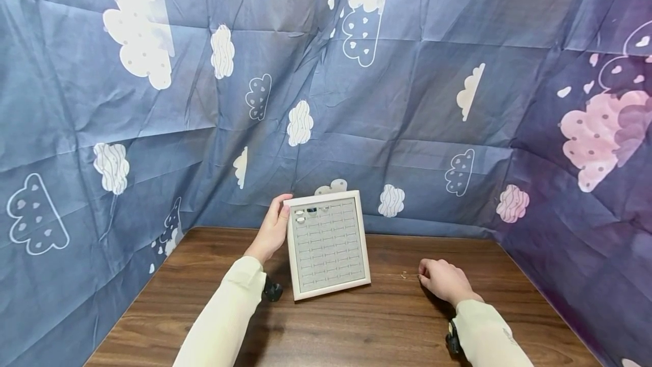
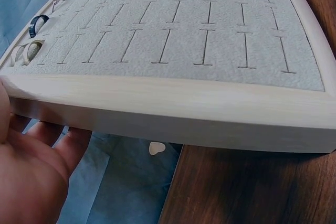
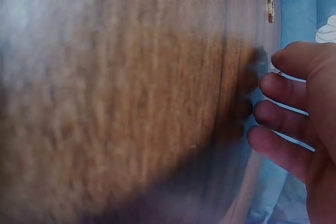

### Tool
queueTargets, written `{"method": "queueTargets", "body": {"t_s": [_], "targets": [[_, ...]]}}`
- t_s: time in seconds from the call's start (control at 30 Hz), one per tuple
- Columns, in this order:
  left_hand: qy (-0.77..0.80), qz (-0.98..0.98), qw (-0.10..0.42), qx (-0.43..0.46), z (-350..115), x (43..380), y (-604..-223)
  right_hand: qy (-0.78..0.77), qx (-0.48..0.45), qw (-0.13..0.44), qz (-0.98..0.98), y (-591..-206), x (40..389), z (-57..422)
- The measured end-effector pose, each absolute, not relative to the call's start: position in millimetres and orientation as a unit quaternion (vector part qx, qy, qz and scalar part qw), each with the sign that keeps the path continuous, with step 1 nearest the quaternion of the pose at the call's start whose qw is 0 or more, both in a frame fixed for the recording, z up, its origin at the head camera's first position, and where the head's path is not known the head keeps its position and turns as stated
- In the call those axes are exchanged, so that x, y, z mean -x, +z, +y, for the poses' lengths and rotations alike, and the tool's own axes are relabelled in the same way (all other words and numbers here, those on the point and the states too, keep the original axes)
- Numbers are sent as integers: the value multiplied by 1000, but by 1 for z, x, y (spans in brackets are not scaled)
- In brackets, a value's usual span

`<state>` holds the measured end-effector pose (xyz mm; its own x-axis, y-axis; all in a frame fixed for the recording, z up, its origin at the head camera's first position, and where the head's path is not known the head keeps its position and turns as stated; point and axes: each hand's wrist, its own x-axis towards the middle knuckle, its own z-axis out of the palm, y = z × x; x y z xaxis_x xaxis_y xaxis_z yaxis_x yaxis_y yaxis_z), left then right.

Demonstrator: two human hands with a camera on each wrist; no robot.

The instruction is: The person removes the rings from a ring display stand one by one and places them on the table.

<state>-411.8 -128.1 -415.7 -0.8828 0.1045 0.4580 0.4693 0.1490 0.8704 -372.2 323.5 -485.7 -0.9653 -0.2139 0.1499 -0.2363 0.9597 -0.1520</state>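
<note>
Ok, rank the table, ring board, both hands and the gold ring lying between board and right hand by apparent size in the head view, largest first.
1. Table
2. Ring board
3. Left hand and right hand: too alike to rank
4. Gold ring, by far the smallest

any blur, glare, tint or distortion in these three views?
Head: purple tint on the cloth backdrop at right. Left wrist: wide-angle bowing along the ring board's frame. Right wrist: table grain blurred, pale glare upper left, dark shadow beside the right hand.
</note>
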Motion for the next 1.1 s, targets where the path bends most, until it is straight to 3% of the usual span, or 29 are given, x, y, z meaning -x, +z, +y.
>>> {"method": "queueTargets", "body": {"t_s": [1.1], "targets": [[-623, -744, 147, 191, -128, 412, -417, 111, -95, 63, -987, -482, 369, 322]]}}
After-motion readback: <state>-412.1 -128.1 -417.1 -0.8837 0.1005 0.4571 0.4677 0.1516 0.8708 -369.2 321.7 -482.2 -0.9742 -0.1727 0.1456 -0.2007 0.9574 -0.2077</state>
